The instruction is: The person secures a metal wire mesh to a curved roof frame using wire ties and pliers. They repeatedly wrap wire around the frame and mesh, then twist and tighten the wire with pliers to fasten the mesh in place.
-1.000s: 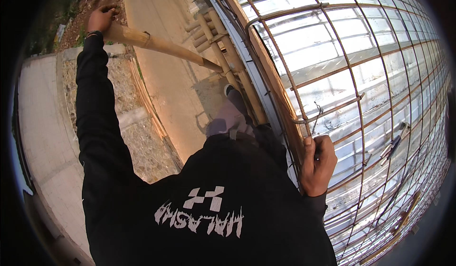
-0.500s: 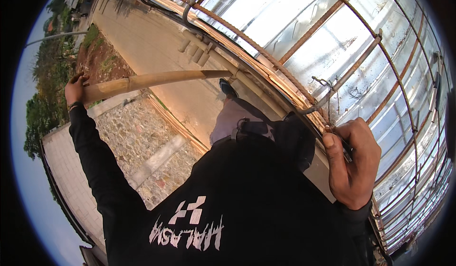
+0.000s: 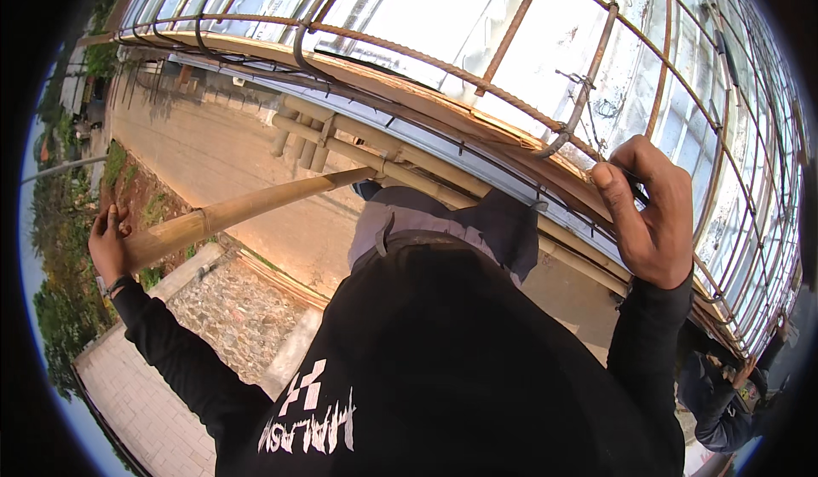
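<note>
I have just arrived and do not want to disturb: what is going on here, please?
A person in a black top has the left hand at one end of a bamboo pole. The right hand is at the edge of a rusty bar grid over shiny metal sheets; whether its fingers hold anything is hard to tell. At the lower right, another person is beside the grid.

Rusty-brown ribbed-steel rebar mesh [image 3: 601, 45]: bars crossing in open grid, curved bars along its edge | thin dark tie wire [image 3: 579, 78]: twisted, tails loose, at a bar near mesh edge | round tan jointed bamboo pole [image 3: 256, 202]: slanting, outside mesh, apart from it
</note>
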Tool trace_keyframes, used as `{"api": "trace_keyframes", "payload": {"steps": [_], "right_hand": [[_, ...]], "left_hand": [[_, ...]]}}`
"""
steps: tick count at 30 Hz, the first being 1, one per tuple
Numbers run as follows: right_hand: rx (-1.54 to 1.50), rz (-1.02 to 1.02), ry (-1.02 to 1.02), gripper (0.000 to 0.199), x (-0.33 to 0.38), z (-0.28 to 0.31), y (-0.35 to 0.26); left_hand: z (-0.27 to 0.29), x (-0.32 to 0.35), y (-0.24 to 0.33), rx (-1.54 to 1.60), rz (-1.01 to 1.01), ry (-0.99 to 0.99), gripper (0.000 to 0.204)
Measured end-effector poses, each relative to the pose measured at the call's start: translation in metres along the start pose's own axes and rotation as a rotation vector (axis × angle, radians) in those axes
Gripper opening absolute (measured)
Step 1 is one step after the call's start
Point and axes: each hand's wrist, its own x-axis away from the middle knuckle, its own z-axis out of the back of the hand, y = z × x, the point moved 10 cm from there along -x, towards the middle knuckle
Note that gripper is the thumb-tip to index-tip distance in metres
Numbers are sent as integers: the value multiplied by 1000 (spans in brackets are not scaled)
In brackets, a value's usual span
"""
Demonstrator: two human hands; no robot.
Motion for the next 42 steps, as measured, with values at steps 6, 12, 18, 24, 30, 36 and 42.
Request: {"api": "trace_keyframes", "payload": {"steps": [6,12,18,24,30,36,42], "right_hand": [[64,42,89,28,8,3,3],[104,7,130,34,12,4,9],[133,53,216,36,10,3,6],[69,-33,233,36,16,7,10],[100,92,670,25,37,31,-4],[-473,-44,557,24,49,-78,-82],[-1043,-246,493,16,38,-196,-62]], "left_hand": [[2,111,150,-100,-512,554,31],[-225,269,289,822,-1179,-568,16],[-356,344,327,879,-1004,-925,20],[-321,356,351,901,-909,-930,18],[-223,355,384,1219,-1399,-893,34],[-211,333,412,1318,-1116,-1218,59],[-245,327,372,1152,-1079,-1663,39]]}}
